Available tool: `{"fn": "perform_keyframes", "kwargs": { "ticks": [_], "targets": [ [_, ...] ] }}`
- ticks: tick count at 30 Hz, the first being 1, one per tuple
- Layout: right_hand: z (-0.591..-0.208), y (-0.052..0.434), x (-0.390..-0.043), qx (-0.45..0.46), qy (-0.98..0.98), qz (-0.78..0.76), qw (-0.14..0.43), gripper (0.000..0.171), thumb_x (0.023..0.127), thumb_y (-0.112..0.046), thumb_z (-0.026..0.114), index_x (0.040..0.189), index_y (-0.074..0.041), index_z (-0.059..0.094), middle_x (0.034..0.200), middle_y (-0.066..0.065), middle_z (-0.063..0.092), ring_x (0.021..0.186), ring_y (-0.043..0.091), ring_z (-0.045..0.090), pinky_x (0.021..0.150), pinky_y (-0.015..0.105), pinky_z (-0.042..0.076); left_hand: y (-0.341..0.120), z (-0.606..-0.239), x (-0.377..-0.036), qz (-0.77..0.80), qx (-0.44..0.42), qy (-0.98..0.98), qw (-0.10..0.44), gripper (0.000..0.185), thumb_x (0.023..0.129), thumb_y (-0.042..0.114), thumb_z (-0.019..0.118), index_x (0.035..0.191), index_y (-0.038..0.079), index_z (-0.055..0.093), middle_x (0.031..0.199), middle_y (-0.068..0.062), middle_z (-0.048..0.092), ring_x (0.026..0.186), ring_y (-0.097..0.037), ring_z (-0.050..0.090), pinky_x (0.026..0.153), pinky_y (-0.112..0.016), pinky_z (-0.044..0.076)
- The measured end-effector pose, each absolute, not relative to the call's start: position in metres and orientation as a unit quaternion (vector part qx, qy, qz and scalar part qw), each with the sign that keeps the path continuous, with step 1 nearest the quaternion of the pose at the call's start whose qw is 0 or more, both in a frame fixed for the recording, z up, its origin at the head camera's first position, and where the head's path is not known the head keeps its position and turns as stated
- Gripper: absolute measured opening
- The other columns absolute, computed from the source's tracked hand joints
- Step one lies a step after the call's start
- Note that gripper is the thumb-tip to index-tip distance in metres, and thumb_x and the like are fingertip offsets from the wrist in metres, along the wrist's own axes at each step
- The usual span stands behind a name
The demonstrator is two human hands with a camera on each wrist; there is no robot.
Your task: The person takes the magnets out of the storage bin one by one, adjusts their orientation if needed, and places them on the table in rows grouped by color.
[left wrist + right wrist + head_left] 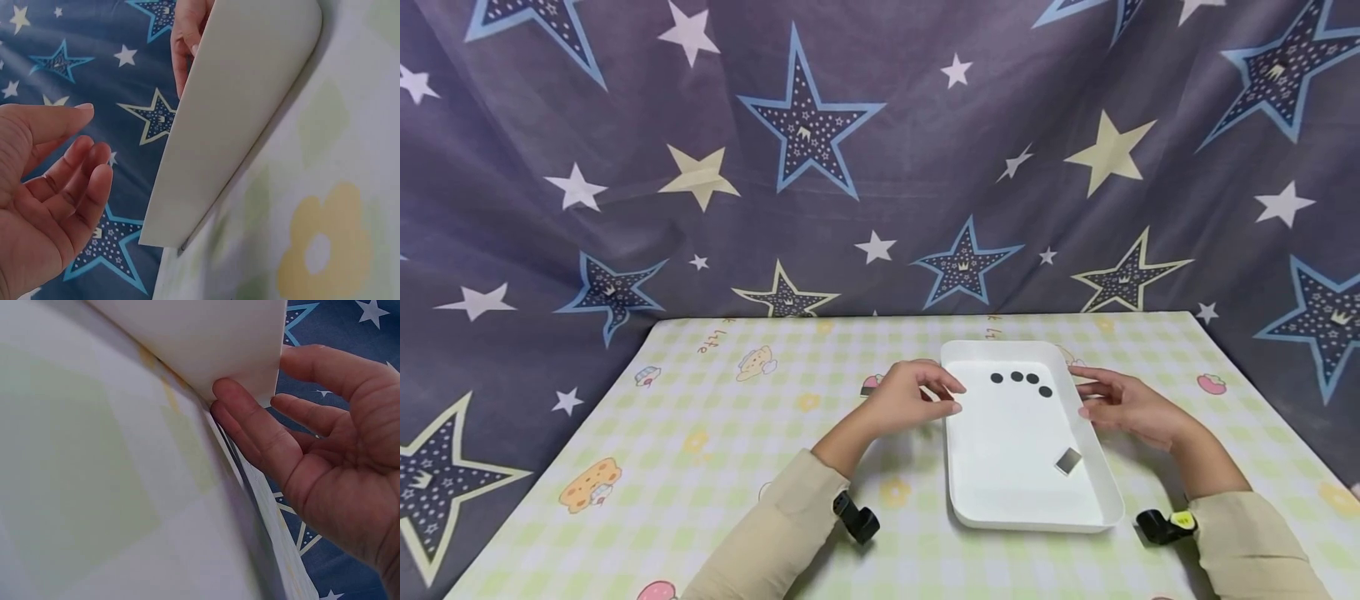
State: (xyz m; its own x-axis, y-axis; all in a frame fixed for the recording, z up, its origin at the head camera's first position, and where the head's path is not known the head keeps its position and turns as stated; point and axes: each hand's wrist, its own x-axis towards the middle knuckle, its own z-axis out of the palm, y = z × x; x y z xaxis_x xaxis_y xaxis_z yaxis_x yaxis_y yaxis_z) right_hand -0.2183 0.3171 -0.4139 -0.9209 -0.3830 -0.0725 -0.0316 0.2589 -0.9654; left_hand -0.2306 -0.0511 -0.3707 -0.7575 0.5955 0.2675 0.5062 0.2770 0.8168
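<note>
A white rectangular tray (pixel 1034 522) lies on the checked tablecloth (pixel 722 433). Several black discs (pixel 1017 377) sit in a row at its far end, and a small grey square piece (pixel 1067 460) lies near its front right. My left hand (pixel 951 398) hovers at the tray's left rim with relaxed fingers, holding nothing. In the left wrist view a gap shows between that hand (pixel 94 134) and the tray wall (pixel 237 112). My right hand (pixel 1086 392) is at the right rim. In the right wrist view it (pixel 275 406) is open, with one fingertip (pixel 228 392) against the tray's wall (pixel 206 337).
A dark blue cloth with stars (pixel 820 167) hangs behind the table and drapes down past its sides. The tablecloth carries small cartoon prints. A black camera unit is strapped at each wrist (pixel 857 518) (pixel 1163 525).
</note>
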Motion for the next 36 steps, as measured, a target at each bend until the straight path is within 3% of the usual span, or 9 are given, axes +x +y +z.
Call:
{"fn": "perform_keyframes", "kwargs": {
  "ticks": [21, 36],
  "targets": [
    [-0.414, 0.316, -0.217, -0.134, 0.779, -0.595, 0.147, 0.07, 0.093, -0.004, 0.064, 0.15, 0.007, 0.024, 0.137, 0.037, 0.035, 0.104, 0.008, 0.059, 0.083, 0.032, 0.055, -0.013, -0.352, -0.247, 0.458, 0.376, 0.797, 0.112, 0.015, 0.083, 0.006, 0.077, 0.098, 0.006, 0.075, 0.101, -0.005, 0.072, 0.08, -0.004, 0.066, 0.077, -0.022, 0.051],
    [-0.414, 0.316, -0.217, -0.133, 0.775, -0.599, 0.15, 0.068, 0.094, -0.004, 0.062, 0.15, 0.006, 0.024, 0.136, 0.033, 0.041, 0.105, 0.008, 0.06, 0.084, 0.031, 0.054, 0.019, -0.351, -0.252, 0.428, 0.403, 0.797, 0.14, 0.017, 0.082, 0.005, 0.078, 0.099, 0.004, 0.075, 0.097, -0.006, 0.073, 0.076, -0.001, 0.065, 0.076, -0.016, 0.05]
  ]
}}
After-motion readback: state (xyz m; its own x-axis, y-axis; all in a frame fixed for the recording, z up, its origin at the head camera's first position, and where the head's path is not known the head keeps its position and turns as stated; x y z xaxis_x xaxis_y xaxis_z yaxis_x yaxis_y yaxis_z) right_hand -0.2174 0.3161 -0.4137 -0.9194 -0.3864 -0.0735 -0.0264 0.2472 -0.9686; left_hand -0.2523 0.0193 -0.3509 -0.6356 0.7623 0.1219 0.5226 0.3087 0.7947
